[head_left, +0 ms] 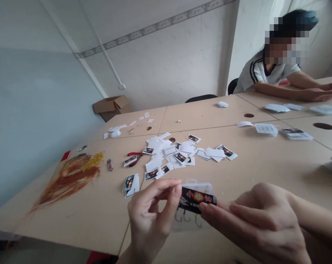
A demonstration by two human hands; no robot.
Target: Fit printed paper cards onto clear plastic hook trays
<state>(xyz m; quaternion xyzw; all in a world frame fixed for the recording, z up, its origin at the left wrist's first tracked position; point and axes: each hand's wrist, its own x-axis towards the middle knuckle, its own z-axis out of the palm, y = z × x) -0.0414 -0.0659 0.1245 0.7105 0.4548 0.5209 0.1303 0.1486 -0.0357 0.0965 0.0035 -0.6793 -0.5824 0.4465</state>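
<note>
A small black label card [194,200] with red characters and a bright burst print is held between both hands in the head view. My left hand [153,216] pinches its left end between thumb and fingers. At the other end, the fingertips of my right hand [259,220] are closed on its lower right edge. Just behind and below the label lies a clear plastic case [207,187] with several fish hooks [198,220] in it. Whether the case rests on the table or is partly held, I cannot tell.
Loose labels and white paper pieces [179,157] lie heaped ahead on the table [223,176], beside red-handled pliers [135,157]. Orange strands [72,179] spread at left. Stacked packs [296,134] stand at right. A co-worker [278,73] sits across; a cardboard box [112,106] stands behind.
</note>
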